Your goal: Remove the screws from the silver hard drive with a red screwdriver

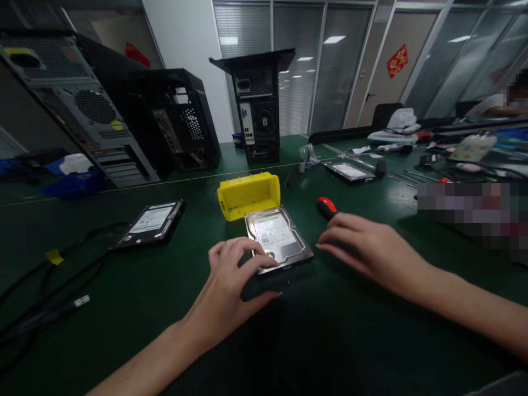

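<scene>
A silver hard drive (280, 236) with a white label lies on the green table in front of a yellow plastic bin (249, 197). My left hand (235, 280) rests its fingers on the drive's near left corner, with the thumb spread apart in front of it. Just before the drive's near edge is a tiny dark piece, perhaps a screw (289, 281). To the right of the drive, my right hand (367, 242) hovers low with a small gap between thumb and loosely bent fingers. Right behind those fingers lies a red and black tool handle (326, 208), its other end hidden.
Another hard drive (150, 223) and black cables (49, 269) lie at left. A third drive (350, 171) sits farther back at right. Computer cases (258, 110) stand along the back. Tools and parts clutter the right side, where another person (495, 104) is.
</scene>
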`<state>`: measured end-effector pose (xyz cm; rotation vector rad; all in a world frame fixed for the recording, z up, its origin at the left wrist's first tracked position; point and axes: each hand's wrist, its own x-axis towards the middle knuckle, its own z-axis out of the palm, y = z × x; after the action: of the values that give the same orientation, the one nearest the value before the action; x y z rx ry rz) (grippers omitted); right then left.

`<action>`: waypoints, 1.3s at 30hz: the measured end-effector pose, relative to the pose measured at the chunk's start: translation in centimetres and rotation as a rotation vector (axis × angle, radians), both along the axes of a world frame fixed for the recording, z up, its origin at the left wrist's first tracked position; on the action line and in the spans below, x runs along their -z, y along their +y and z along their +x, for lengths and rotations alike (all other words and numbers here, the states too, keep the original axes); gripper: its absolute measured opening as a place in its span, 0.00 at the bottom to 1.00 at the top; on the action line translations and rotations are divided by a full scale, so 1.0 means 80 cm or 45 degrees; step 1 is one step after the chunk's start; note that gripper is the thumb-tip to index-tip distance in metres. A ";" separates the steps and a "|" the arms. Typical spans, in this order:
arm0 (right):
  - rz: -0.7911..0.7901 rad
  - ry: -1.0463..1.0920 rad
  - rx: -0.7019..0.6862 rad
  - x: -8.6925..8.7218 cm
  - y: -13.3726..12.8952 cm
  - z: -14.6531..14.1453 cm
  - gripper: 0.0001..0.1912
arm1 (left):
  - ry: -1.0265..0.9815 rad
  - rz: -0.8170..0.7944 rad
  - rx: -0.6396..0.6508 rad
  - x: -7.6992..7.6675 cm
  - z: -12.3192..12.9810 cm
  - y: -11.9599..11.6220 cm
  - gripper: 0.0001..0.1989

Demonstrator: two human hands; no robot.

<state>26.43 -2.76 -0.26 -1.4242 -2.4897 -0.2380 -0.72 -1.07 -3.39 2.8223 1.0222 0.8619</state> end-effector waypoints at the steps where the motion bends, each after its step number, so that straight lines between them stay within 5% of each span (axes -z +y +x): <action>1: 0.028 0.013 0.203 -0.002 0.006 0.011 0.18 | -0.003 0.060 0.055 0.000 0.001 0.001 0.11; 4: -0.122 -0.064 0.612 0.001 0.027 0.038 0.33 | 0.033 0.330 0.169 0.001 0.003 0.006 0.07; 7: -0.311 -0.033 0.611 0.011 0.041 0.047 0.32 | 0.176 0.579 0.204 0.000 0.004 0.013 0.10; 12: -0.344 0.000 0.658 0.018 0.047 0.040 0.27 | 0.439 0.827 0.407 -0.010 0.006 0.028 0.15; 21: -0.430 0.237 0.550 0.021 0.053 0.050 0.25 | 0.381 0.753 0.609 -0.016 0.043 0.024 0.13; 27: -0.504 0.393 0.465 0.022 0.052 0.048 0.25 | 0.072 0.571 0.423 -0.031 0.059 0.027 0.08; 32: -0.508 0.426 0.441 0.023 0.051 0.048 0.25 | 0.243 0.435 0.394 -0.047 0.072 0.043 0.08; 39: -0.514 0.406 0.412 0.024 0.052 0.049 0.25 | 0.509 0.500 0.453 -0.045 0.086 0.057 0.10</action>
<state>30.34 1.39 -2.18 -1.8501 -2.1143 0.4266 6.17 3.47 0.24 3.4495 0.3571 0.5176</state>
